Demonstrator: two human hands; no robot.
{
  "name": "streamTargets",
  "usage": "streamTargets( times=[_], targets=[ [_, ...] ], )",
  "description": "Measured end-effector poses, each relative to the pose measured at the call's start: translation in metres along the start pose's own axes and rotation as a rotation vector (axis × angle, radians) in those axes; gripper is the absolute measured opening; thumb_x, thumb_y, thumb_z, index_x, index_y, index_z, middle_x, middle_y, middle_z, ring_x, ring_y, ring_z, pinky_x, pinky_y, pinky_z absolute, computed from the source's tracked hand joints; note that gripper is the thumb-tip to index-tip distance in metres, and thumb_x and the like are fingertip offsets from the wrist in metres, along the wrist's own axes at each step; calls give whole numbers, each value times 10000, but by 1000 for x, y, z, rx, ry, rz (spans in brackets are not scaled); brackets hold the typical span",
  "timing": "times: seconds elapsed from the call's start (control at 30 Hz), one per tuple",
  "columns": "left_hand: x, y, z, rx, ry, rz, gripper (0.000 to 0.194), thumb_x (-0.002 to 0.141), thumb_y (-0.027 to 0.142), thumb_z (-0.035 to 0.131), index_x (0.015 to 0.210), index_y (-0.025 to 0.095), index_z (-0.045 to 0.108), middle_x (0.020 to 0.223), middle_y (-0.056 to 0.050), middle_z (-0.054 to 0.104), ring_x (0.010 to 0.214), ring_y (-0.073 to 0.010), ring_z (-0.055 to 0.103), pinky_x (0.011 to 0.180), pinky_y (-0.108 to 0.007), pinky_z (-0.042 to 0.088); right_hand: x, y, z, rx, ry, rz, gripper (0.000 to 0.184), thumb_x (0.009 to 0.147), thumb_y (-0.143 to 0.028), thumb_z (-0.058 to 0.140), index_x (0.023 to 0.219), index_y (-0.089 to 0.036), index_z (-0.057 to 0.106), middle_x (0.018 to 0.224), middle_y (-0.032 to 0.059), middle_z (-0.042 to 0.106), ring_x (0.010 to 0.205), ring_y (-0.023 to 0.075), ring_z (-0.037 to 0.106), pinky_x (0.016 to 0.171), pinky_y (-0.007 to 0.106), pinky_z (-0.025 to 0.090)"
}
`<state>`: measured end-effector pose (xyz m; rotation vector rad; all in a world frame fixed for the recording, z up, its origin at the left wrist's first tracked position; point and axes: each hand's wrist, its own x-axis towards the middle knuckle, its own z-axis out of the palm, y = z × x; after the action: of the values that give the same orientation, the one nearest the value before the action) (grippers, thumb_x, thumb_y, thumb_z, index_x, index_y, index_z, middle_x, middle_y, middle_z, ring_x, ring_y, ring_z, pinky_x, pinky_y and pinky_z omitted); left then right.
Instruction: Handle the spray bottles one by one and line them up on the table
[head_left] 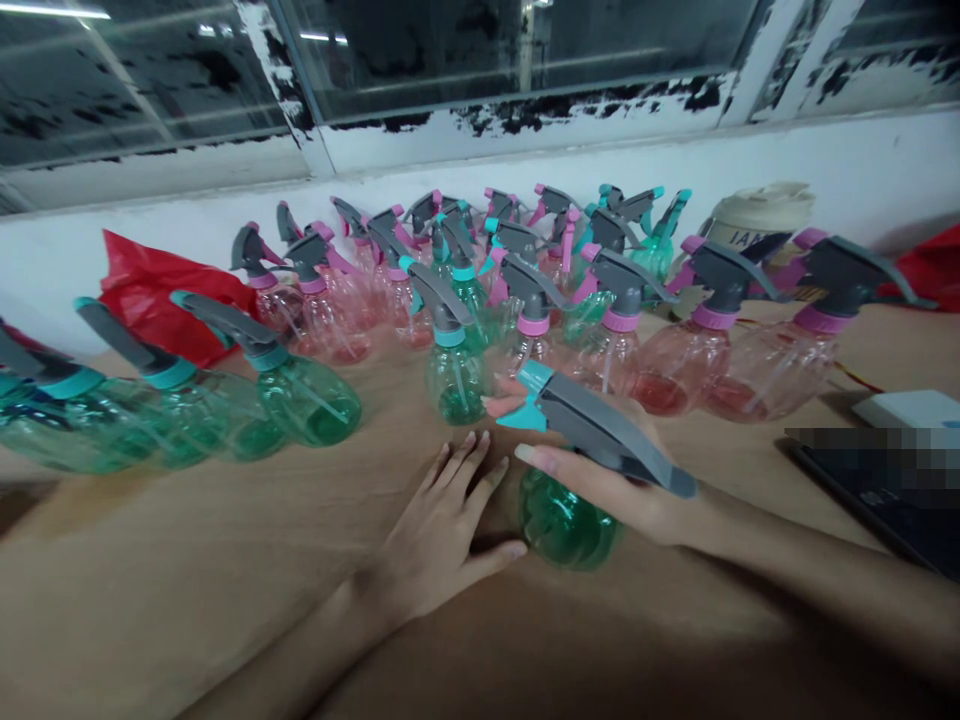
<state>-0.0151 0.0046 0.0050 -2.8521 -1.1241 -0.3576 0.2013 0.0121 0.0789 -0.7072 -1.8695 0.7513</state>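
My right hand (600, 485) is wrapped round the neck of a green spray bottle (566, 520) with a grey and teal trigger head (600, 425); the bottle stands on the wooden table (187, 580). My left hand (442, 530) lies flat on the table just left of that bottle, fingers stretched out, holding nothing. Beyond the hands stand several green and pink spray bottles, the closest a green one (454, 375).
A row of green bottles (225, 400) runs along the left. Pink bottles (720, 350) fill the back and right. A red bag (157, 295) lies at the back left, a cream tub (757, 220) at the back right. A dark flat device (877, 500) sits at the right edge.
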Motion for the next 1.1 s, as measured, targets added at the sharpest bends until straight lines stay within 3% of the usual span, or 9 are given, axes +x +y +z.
streamTargets(
  times=[0.13, 0.37, 0.53, 0.73, 1.1],
  targets=[
    [1, 1, -3, -18, -10, -19, 833, 875, 588, 554, 1485, 151, 190, 1519, -189, 266, 1402, -336, 223, 1098, -523, 274, 0, 0, 2, 22, 32, 4, 125, 849, -244, 621, 969, -226, 652, 913, 20, 687, 824, 160, 661, 737, 299, 523],
    [3, 4, -9, -40, 2, -17, 846, 882, 580, 547, 1500, 176, 135, 1524, -178, 262, 1398, -332, 239, 1102, -522, 271, 1, -1, 2, 1, 44, 26, 76, 843, -284, 632, 803, -219, 629, 747, -17, 647, 683, 133, 635, 648, 281, 506],
    [4, 5, -11, -36, 12, -21, 786, 885, 552, 555, 1480, 167, 216, 1515, -173, 290, 1388, -328, 271, 1102, -514, 281, 2, -2, -1, 9, 62, 32, 181, 793, -339, 689, 946, -253, 648, 916, 17, 683, 782, 172, 661, 720, 323, 537],
    [4, 5, -12, -5, -6, -16, 770, 879, 560, 562, 1462, 160, 258, 1518, -180, 277, 1393, -330, 255, 1097, -506, 294, 1, 1, 0, 22, 68, 10, 254, 771, -328, 714, 996, -245, 629, 863, 7, 673, 751, 169, 656, 682, 310, 540],
    [4, 4, -12, -27, -3, -10, 805, 889, 572, 541, 1489, 181, 171, 1519, -180, 275, 1393, -329, 256, 1098, -511, 285, 0, 4, 2, 23, 88, -21, 307, 752, -308, 735, 1012, -231, 591, 842, -16, 648, 695, 137, 616, 634, 288, 512]
  ],
)
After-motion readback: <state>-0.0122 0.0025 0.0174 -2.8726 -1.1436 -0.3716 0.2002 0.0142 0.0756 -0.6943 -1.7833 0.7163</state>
